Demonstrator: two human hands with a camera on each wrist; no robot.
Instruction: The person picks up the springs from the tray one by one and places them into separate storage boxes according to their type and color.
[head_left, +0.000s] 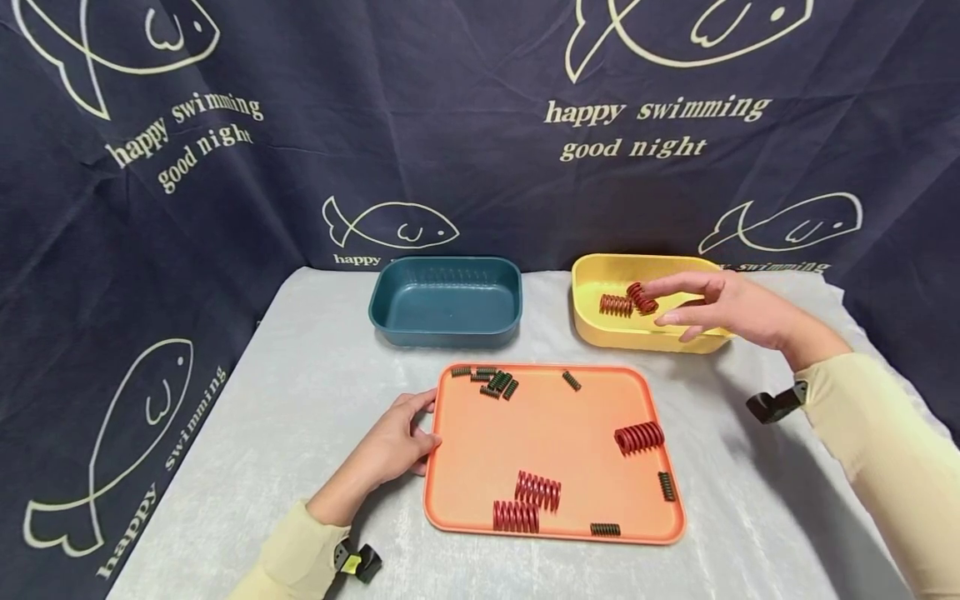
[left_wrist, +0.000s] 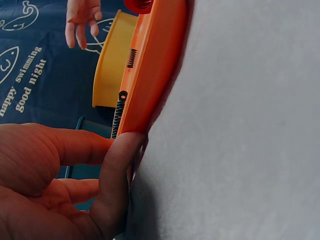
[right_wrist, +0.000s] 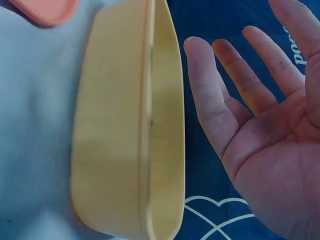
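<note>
Right grip (head_left: 738, 308): spread, empty, above yellow bin (head_left: 637, 337) at tray's 1 o'clock; two red springs (head_left: 617, 306) inside. Left grip (head_left: 390, 442): pinches orange tray (head_left: 480, 450) at 9 o'clock; a tug could roll its loose springs (head_left: 640, 437) together.

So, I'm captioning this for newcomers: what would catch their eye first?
Probably the orange tray at lower centre, scattered with red coil springs and smaller dark green springs, its left edge pinched by the left hand. Next, the yellow bin behind it to the right, with two red springs showing inside and the right hand over it. Then the navy fish-print cloth behind everything.
</note>
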